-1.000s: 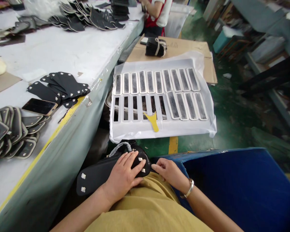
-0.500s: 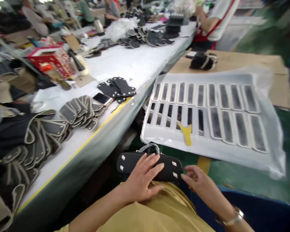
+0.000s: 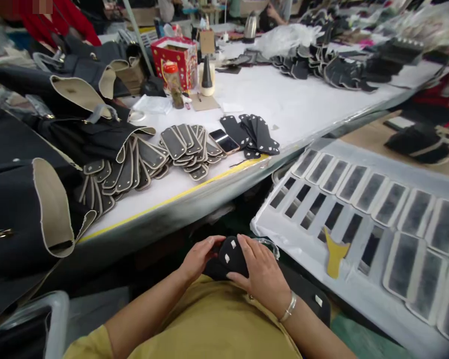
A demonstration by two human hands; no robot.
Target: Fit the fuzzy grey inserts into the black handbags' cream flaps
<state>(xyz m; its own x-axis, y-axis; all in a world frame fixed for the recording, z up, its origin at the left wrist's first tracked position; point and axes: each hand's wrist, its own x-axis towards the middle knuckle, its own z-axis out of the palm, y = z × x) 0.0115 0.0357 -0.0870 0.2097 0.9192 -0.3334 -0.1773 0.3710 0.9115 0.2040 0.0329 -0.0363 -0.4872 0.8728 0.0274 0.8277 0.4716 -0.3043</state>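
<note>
Left hand (image 3: 200, 257) clasps black strip (image 3: 230, 253) end at 9 o'clock; right hand (image 3: 264, 273) flat, unclenched, atop; I'd press evenly.

Black leather piece (image 3: 232, 255) w/ small white corner tabs, flat on lap, partly covered, below table edge.

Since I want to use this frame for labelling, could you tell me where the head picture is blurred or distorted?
Head view: the left hand, right hand and black leather piece between them are fairly sharp; the white tray and black bundle smear toward the right edge; the table edge bows from the wide lens; lighting is even, no harsh glare.
</note>
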